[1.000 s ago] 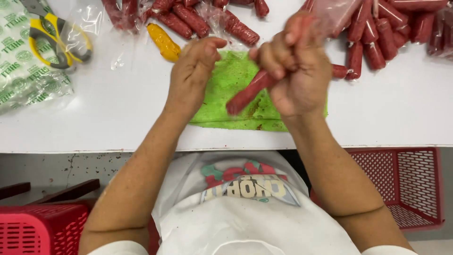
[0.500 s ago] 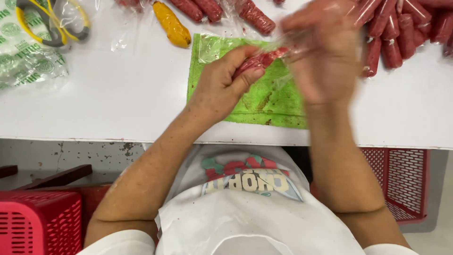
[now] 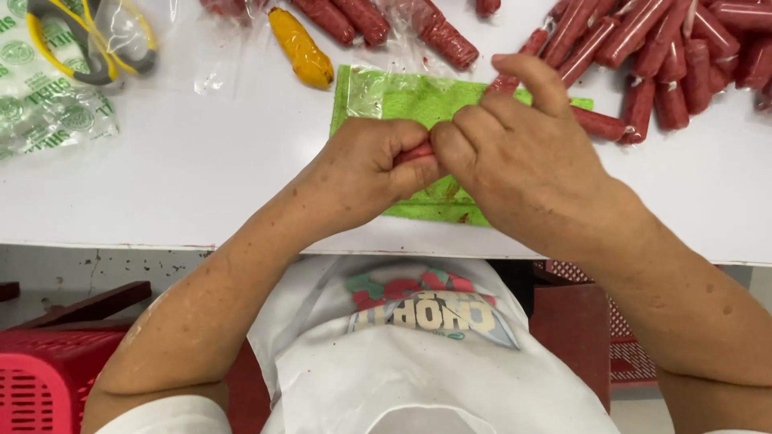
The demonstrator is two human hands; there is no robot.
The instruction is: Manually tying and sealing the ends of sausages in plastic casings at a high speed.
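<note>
Seen from above, two bare hands meet over a green cloth [image 3: 402, 100] lying on a white table [image 3: 201, 177]. The left hand [image 3: 370, 165] is clenched into a fist around a red sausage [image 3: 416, 151], of which only a small piece shows between thumb and fingers. The right hand [image 3: 523, 149] pinches the same sausage where it leaves the left fist, with thumb and bent fingers pressed tight and the index finger raised. The knuckles of both hands touch. The sausage sits directly above the middle of the cloth, close to the table's near edge.

Half a second before, the hands were apart: the left pinched one end of the sausage, the right was lifted higher and blurred, and most of the sausage's length was visible between them. Now the hands have closed together and the sausage is almost fully hidden. The view has also shifted down and to the left a little, so the cloth lies further right.

Beyond the cloth, a heap of red sausages [image 3: 667, 48] fills the far right of the table. A yellow sausage [image 3: 301, 48] lies just left of the cloth's far corner. Yellow-handled scissors [image 3: 88, 40] rest on green-printed plastic bags [image 3: 48, 104] at far left. Below the table, a red crate [image 3: 36, 386] stands on the left.
</note>
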